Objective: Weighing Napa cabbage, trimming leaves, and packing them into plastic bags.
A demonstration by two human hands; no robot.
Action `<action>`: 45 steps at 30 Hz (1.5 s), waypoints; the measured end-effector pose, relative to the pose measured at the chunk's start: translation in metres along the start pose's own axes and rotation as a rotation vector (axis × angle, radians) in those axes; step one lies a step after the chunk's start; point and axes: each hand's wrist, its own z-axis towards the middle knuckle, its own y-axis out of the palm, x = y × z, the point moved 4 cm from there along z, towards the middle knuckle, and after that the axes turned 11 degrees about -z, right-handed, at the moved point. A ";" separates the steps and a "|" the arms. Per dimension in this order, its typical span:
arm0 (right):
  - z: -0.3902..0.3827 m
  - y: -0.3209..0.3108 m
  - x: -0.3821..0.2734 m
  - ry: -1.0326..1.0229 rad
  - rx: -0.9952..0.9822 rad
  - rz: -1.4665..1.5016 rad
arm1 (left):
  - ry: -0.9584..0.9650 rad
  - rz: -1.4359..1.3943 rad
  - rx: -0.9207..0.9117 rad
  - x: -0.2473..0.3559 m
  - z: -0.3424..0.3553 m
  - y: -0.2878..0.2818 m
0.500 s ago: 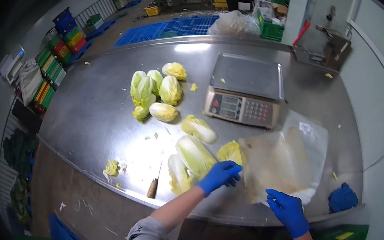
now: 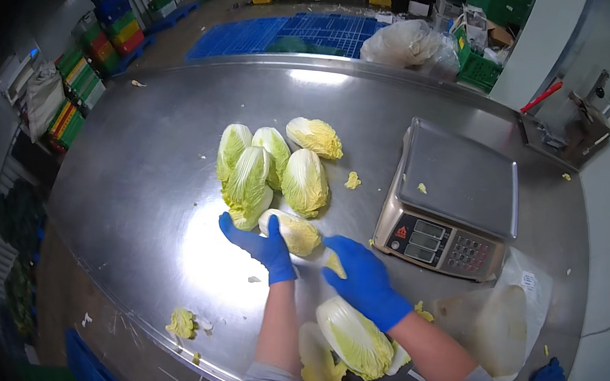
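Observation:
Over the steel table, my left hand (image 2: 261,250), in a blue glove, is open with thumb and fingers apart. It is beside a small pale-yellow napa cabbage (image 2: 292,234) and close to a group of several others, including a greener napa cabbage (image 2: 248,176). My right hand (image 2: 368,283), also gloved, curves over a yellow napa cabbage (image 2: 335,264). Only a small part of it shows between thumb and fingers. Below that hand lies a large napa cabbage (image 2: 354,339), with a pale leafy piece (image 2: 320,364) against its left side.
A weighing scale (image 2: 459,179) stands to the right, with a clear plastic bag (image 2: 495,320) partly under its front edge. A crumpled blue glove (image 2: 547,379) lies by the right edge. Leaf scraps (image 2: 182,322) are at the front left. Beyond the table are blue pallets (image 2: 263,37).
Both hands have moved away from the plastic bag, up and left to the cabbages. The view has shifted. The wooden-handled knife seen earlier no longer shows.

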 end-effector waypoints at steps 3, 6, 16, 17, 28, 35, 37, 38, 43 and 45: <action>0.055 0.049 -0.024 -0.103 -0.120 -0.209 | 0.010 0.170 -0.002 -0.006 0.058 -0.012; 0.083 0.101 -0.025 -0.153 -0.104 -0.341 | -0.008 0.131 0.105 -0.066 0.123 -0.061; 0.032 0.107 0.038 0.282 -0.288 0.555 | 0.250 0.653 -0.747 -0.044 0.112 0.056; 0.019 0.099 0.045 0.364 -0.358 0.836 | 0.101 0.497 -0.725 -0.053 0.121 0.047; -0.016 -0.133 0.168 0.494 0.697 0.530 | -0.663 -0.524 -0.944 0.075 0.000 0.157; 0.001 -0.119 0.207 0.588 0.615 -0.225 | 0.026 0.182 -1.120 0.133 -0.125 0.250; -0.005 -0.123 0.218 0.468 0.527 -0.079 | -0.047 0.264 -1.217 0.131 -0.133 0.254; -0.009 -0.130 0.222 0.484 0.522 -0.072 | -0.043 0.073 -1.181 0.121 -0.126 0.254; -0.058 -0.171 0.235 0.589 0.654 0.251 | -0.263 -0.329 -1.067 0.113 -0.050 0.204; -0.075 -0.171 0.235 0.632 0.678 0.281 | -0.352 -0.259 -0.969 0.083 -0.011 0.173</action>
